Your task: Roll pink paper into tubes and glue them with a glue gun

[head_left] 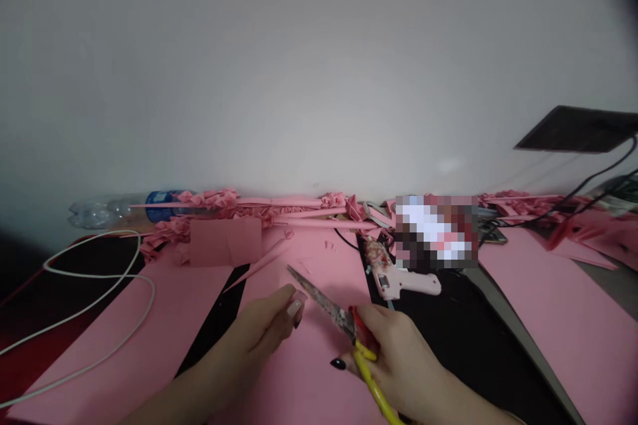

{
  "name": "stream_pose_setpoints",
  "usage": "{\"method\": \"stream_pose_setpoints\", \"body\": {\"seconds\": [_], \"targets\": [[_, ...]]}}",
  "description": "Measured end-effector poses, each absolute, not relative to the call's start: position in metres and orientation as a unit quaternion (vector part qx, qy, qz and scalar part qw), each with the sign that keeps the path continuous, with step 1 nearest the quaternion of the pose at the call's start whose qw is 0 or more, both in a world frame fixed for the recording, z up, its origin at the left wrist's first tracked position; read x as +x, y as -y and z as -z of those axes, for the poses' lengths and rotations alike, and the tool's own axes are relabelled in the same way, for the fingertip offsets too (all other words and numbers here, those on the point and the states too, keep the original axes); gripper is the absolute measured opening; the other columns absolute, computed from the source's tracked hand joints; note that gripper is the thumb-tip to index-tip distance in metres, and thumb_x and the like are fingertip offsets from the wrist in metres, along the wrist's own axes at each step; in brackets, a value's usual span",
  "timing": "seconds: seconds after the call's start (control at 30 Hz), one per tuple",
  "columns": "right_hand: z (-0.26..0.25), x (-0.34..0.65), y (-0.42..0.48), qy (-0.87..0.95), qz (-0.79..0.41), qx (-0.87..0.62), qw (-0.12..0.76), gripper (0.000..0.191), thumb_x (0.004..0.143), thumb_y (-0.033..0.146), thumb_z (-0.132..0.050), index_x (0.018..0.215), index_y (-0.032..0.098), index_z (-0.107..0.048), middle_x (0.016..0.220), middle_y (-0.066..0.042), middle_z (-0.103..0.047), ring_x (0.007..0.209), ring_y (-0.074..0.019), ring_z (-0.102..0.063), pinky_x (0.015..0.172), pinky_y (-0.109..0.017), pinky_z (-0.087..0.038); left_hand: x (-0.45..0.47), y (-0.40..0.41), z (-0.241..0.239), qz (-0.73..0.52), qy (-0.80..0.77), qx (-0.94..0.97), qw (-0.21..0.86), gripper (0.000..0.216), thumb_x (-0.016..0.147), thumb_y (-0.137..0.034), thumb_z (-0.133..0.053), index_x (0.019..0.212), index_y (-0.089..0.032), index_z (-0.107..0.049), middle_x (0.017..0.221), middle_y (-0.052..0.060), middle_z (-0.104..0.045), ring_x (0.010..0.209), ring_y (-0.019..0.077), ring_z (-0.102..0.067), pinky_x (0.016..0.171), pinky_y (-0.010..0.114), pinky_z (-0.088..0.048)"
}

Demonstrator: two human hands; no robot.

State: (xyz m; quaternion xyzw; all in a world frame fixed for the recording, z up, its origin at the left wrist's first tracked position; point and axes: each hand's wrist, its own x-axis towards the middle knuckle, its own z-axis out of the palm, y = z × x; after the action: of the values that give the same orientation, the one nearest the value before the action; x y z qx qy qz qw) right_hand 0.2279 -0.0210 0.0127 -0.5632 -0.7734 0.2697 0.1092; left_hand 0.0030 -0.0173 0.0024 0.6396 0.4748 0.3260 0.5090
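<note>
In my right hand is a pair of scissors with yellow and red handles. Their stained blades look closed and point up and left, the tip just above my left hand. My left hand is closed in a pinch; a bit of pale pink shows at the fingertips, too small to name surely. Beneath both hands lies a long sheet of pink paper. A few small pink scraps rest on it. Beyond my right hand lies a white glue gun, its front part crusted with residue.
Folded pink paper flowers and rolled stems line the wall. A clear plastic bottle lies at left, near a looping white cable. A pink card and further pink sheets flank the middle. A dark panel juts in at right.
</note>
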Motion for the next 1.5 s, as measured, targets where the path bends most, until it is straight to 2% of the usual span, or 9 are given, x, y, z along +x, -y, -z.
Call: {"method": "stream_pose_setpoints", "body": {"seconds": [0.1, 0.23, 0.57, 0.67, 0.77, 0.97, 1.1, 1.27, 1.5], "targets": [[-0.014, 0.231, 0.019, 0.776, -0.273, -0.549, 0.15, 0.029, 0.072, 0.038, -0.06, 0.072, 0.022, -0.035, 0.063, 0.003, -0.045, 0.052, -0.0121, -0.036, 0.05, -0.024, -0.025, 0.004, 0.017, -0.01, -0.318, -0.477, 0.651, 0.498, 0.042, 0.091, -0.054, -0.032, 0.075, -0.021, -0.052, 0.062, 0.0, -0.045, 0.059, 0.014, -0.046, 0.053, 0.024, -0.043], [-0.015, 0.232, 0.019, 0.786, -0.26, -0.536, 0.165, 0.039, 0.068, 0.042, -0.063, 0.085, 0.022, -0.035, 0.073, 0.0, -0.049, 0.057, -0.0145, -0.039, 0.051, -0.025, -0.028, 0.004, 0.015, -0.019, -0.317, -0.478, 0.664, 0.479, 0.041, 0.091, -0.052, -0.033, 0.072, -0.022, -0.052, 0.059, -0.001, -0.044, 0.056, 0.0135, -0.044, 0.05, 0.024, -0.042], [-0.018, 0.234, 0.016, 0.783, -0.226, -0.56, 0.152, 0.034, 0.066, 0.037, -0.065, 0.066, 0.023, -0.034, 0.065, 0.002, -0.047, 0.052, -0.0123, -0.038, 0.048, -0.023, -0.024, 0.0, 0.012, -0.015, -0.263, -0.518, 0.702, 0.412, 0.039, 0.096, -0.044, -0.026, 0.076, -0.021, -0.05, 0.067, -0.001, -0.049, 0.063, 0.014, -0.049, 0.061, 0.025, -0.045], [-0.022, 0.248, 0.007, 0.783, -0.158, -0.575, 0.175, 0.032, 0.072, 0.034, -0.06, 0.062, 0.022, -0.032, 0.059, 0.003, -0.045, 0.052, -0.0127, -0.039, 0.049, -0.024, -0.024, -0.003, 0.009, -0.016, -0.256, -0.541, 0.711, 0.369, 0.033, 0.096, -0.042, -0.028, 0.097, -0.023, -0.055, 0.09, 0.003, -0.059, 0.087, 0.0186, -0.055, 0.081, 0.032, -0.046], [-0.032, 0.267, -0.008, 0.779, -0.083, -0.599, 0.167, 0.029, 0.073, 0.033, -0.06, 0.063, 0.022, -0.035, 0.06, 0.002, -0.048, 0.052, -0.0132, -0.042, 0.049, -0.024, -0.026, -0.005, 0.007, -0.017, -0.272, -0.531, 0.725, 0.344, 0.032, 0.096, -0.04, -0.029, 0.114, -0.025, -0.052, 0.116, 0.005, -0.057, 0.115, 0.0213, -0.048, 0.1, 0.038, -0.036], [-0.053, 0.313, -0.049, 0.761, 0.047, -0.63, 0.144, 0.007, 0.076, 0.025, -0.057, 0.081, 0.021, -0.054, 0.082, -0.005, -0.062, 0.068, -0.0201, -0.058, 0.053, -0.026, -0.037, -0.005, 0.002, -0.011, -0.245, -0.528, 0.757, 0.297, 0.034, 0.095, -0.042, -0.03, 0.104, -0.022, -0.056, 0.099, 0.006, -0.063, 0.096, 0.0221, -0.058, 0.084, 0.034, -0.047], [-0.053, 0.335, -0.087, 0.801, 0.074, -0.573, 0.158, 0.028, 0.077, 0.017, -0.055, 0.105, 0.02, -0.059, 0.107, -0.01, -0.061, 0.095, -0.0256, -0.059, 0.073, -0.032, -0.046, -0.009, -0.003, -0.004, -0.187, -0.514, 0.8, 0.247, 0.034, 0.095, -0.04, -0.028, 0.106, -0.022, -0.056, 0.102, 0.007, -0.064, 0.091, 0.0216, -0.059, 0.078, 0.033, -0.048], [-0.041, 0.332, -0.127, 0.832, 0.032, -0.533, 0.147, 0.028, 0.076, 0.014, -0.058, 0.104, 0.015, -0.061, 0.101, -0.011, -0.065, 0.094, -0.0242, -0.06, 0.081, -0.033, -0.046, -0.012, -0.009, 0.008, -0.173, -0.465, 0.855, 0.153, 0.037, 0.096, -0.03, -0.024, 0.109, -0.018, -0.056, 0.105, 0.01, -0.061, 0.099, 0.0224, -0.056, 0.091, 0.037, -0.043], [-0.03, 0.322, -0.142, 0.86, -0.001, -0.494, 0.126, 0.036, 0.074, 0.004, -0.051, 0.106, 0.014, -0.062, 0.108, -0.009, -0.066, 0.099, -0.0199, -0.059, 0.086, -0.029, -0.043, -0.007, -0.01, 0.011, -0.145, -0.463, 0.864, 0.136, 0.034, 0.095, -0.024, -0.029, 0.1, -0.018, -0.061, 0.096, 0.008, -0.061, 0.096, 0.0217, -0.055, 0.087, 0.035, -0.044]]}}
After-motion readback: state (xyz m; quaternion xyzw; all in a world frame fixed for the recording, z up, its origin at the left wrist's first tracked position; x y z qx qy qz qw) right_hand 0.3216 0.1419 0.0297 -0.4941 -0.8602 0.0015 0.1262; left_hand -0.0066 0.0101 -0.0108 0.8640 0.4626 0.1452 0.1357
